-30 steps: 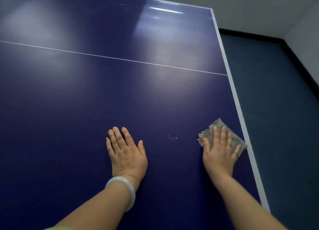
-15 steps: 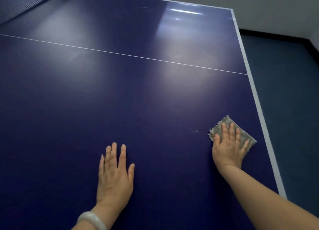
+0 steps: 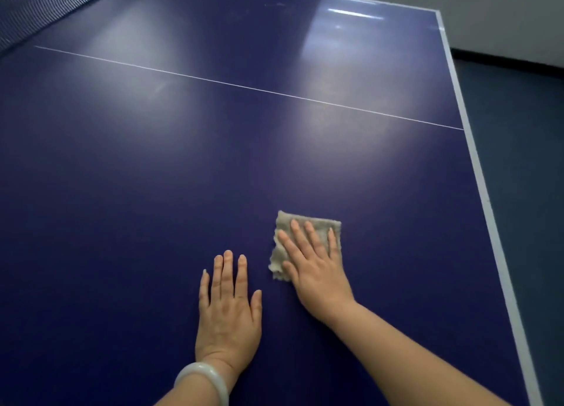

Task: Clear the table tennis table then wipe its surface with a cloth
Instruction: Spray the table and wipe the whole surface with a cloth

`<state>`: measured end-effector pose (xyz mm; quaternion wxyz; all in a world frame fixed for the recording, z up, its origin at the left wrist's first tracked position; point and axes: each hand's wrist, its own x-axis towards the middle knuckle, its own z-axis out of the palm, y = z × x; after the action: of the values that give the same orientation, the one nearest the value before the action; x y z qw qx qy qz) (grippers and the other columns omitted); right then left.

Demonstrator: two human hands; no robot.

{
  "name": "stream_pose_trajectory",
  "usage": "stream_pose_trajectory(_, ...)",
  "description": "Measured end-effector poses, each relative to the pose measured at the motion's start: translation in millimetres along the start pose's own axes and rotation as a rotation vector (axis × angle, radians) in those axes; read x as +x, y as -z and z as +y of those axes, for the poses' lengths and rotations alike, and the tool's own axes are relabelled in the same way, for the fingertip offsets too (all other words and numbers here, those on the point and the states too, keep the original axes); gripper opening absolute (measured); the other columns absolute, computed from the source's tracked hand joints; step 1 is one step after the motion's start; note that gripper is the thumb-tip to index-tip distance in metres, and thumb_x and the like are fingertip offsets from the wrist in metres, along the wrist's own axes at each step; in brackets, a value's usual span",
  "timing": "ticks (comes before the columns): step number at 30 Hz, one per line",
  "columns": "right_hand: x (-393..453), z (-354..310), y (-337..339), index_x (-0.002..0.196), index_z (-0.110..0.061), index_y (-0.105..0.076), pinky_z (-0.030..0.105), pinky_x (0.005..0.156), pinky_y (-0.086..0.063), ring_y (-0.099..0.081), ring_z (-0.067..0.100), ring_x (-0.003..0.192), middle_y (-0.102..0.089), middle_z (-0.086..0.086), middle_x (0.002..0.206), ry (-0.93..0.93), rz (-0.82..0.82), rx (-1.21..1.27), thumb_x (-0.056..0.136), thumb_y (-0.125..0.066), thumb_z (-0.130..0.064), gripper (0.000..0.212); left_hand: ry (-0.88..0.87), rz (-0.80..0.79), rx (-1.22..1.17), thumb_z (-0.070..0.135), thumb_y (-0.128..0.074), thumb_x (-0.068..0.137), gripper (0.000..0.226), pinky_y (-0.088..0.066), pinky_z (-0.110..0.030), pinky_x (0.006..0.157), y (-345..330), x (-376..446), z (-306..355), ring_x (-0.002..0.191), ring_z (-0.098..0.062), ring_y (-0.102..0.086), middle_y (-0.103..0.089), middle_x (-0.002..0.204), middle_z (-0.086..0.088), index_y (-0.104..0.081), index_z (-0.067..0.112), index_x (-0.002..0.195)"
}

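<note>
Pressing flat with fingers spread, the right hand pins a grey cloth to the table tennis table, well in from its right edge. The left hand lies palm-down just beside it, fingers together and holding nothing. Soft and light, the cloth will likely bunch unless pushed under a flat palm. Bare blue surface runs ahead to the net.

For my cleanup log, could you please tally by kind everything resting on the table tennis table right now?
Cloth: 1, grey, flat under the right hand
Hands: 2, the left hand lying flat on the bare table
Loose items such as bats or balls: 0
Total: 3
</note>
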<state>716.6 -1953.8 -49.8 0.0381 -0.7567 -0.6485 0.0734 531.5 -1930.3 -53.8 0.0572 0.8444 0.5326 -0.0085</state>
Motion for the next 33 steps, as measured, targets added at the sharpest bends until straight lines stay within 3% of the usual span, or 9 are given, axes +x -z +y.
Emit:
stream_pose_trajectory(3,-38,72,4,0.154,-0.034,-0.016,0.052,0.117,-0.001,-0.009,0.021,0.149,-0.011,-0.004,0.162,-0.117,0.035,-0.090,0.101,-0.012,-0.047,0.055,0.003,0.022,-0.006,0.044,-0.021,0.097,0.065,-0.019,-0.050,0.116,1,-1,1,0.147,-0.029,-0.020,-0.024,0.158,-0.015,-0.030,0.006,0.149)
stream_pose_trajectory(7,-49,142,31,0.155,-0.034,0.003,0.057,0.117,0.007,0.012,0.018,0.149,0.014,-0.005,0.162,-0.936,0.001,0.121,0.103,-0.010,-0.047,0.055,0.010,0.027,-0.012,0.043,-0.020,0.096,0.065,-0.019,-0.051,0.117,1,-2,3,0.147,-0.030,-0.020,-0.024,0.158,-0.016,-0.028,0.007,0.150)
stream_pose_trajectory(9,-34,120,32,0.155,-0.031,0.003,0.060,0.116,0.003,0.012,0.022,0.149,0.014,-0.002,0.162,-1.039,0.006,0.143,0.104,-0.016,-0.044,0.056,0.018,0.021,-0.011,0.043,-0.020,0.096,0.065,-0.019,-0.051,0.117,2,-2,3,0.147,-0.030,-0.020,-0.024,0.158,-0.016,-0.028,0.007,0.150)
stream_pose_trajectory(17,-115,1,-1,0.155,-0.030,-0.017,0.052,0.117,-0.008,-0.009,0.020,0.150,-0.014,-0.002,0.162,0.041,-0.030,-0.105,0.101,-0.027,-0.043,0.056,0.020,0.023,-0.002,0.043,-0.016,0.096,0.067,-0.016,-0.050,0.119,0,-2,0,0.148,-0.029,-0.015,-0.020,0.159,-0.015,-0.025,0.007,0.151)
stream_pose_trajectory(19,-141,45,0,0.154,-0.031,-0.018,0.053,0.116,-0.010,-0.009,0.018,0.150,-0.019,-0.002,0.161,-0.072,-0.014,-0.128,0.102,-0.017,-0.045,0.054,0.023,0.031,0.000,0.044,-0.015,0.096,0.067,-0.014,-0.050,0.119,0,-2,0,0.149,-0.029,-0.014,-0.019,0.159,-0.015,-0.024,0.007,0.152)
stream_pose_trajectory(22,-155,117,10,0.155,-0.033,-0.008,0.057,0.118,-0.003,0.005,0.016,0.150,-0.003,-0.003,0.163,-0.622,0.035,-0.013,0.100,-0.008,-0.049,0.057,0.023,0.017,0.012,0.045,-0.012,0.096,0.067,-0.011,-0.050,0.120,0,-2,1,0.149,-0.029,-0.010,-0.017,0.160,-0.015,-0.020,0.008,0.152)
stream_pose_trajectory(26,-128,104,19,0.156,-0.028,-0.001,0.058,0.117,0.003,0.011,0.020,0.149,0.009,-0.001,0.163,-1.039,0.058,0.114,0.103,-0.016,-0.043,0.057,0.030,0.005,0.011,0.042,-0.008,0.099,0.063,-0.005,-0.048,0.121,0,-3,2,0.150,-0.027,-0.002,-0.008,0.162,-0.013,-0.011,0.011,0.154)
stream_pose_trajectory(30,-129,9,-4,0.152,-0.020,-0.029,0.059,0.115,-0.010,-0.016,0.029,0.148,-0.018,0.006,0.161,-0.503,0.092,-0.071,0.097,-0.029,-0.037,0.058,0.023,0.008,0.003,0.046,-0.010,0.095,0.068,-0.004,-0.048,0.121,2,-3,1,0.150,-0.027,-0.002,-0.007,0.162,-0.013,-0.010,0.010,0.154)
stream_pose_trajectory(33,-183,-23,-5,0.155,-0.026,-0.021,0.054,0.115,-0.011,-0.014,0.023,0.149,-0.014,0.000,0.163,-0.014,-0.014,-0.114,0.100,-0.033,-0.042,0.059,0.026,0.003,-0.003,0.045,-0.013,0.096,0.068,-0.003,-0.047,0.122,2,-3,1,0.150,-0.026,-0.002,-0.005,0.162,-0.012,-0.009,0.011,0.154)
